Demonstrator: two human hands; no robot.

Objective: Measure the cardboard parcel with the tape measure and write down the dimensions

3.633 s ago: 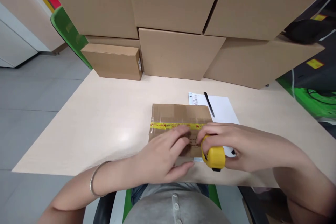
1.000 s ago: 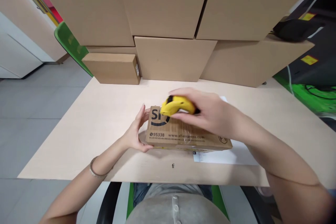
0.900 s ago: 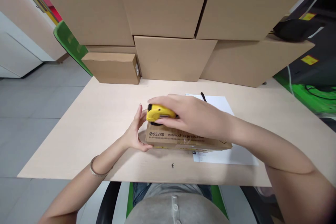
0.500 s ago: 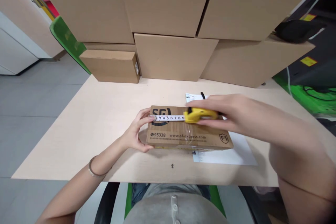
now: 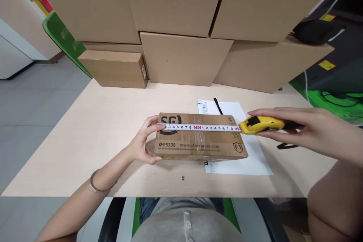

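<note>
One pale table [image 5: 85,140] spreads before you. Along its far side stand large cartons [image 5: 170,3]: three above, at least two beneath. One smaller plain carton [image 5: 113,70] sits at the far left. Your two arms reach in from opposite sides, the left slanting up from the near left. One printed box [image 5: 204,136] lies flat at the table's middle, over part of one white sheet [image 5: 255,159]. Your left hand [image 5: 144,141] is clamped on the box's left end, thumb at the near corner, fingertips on the end of one blade [image 5: 218,128] that runs straight across the box top. Well apart, your right hand [image 5: 314,128] grips one yellow tape measure [image 5: 263,124] just beyond the box's right edge. One black pen [image 5: 218,106] shows on the sheet's far part; one thin bracelet [image 5: 93,185] circles your left forearm.
</note>
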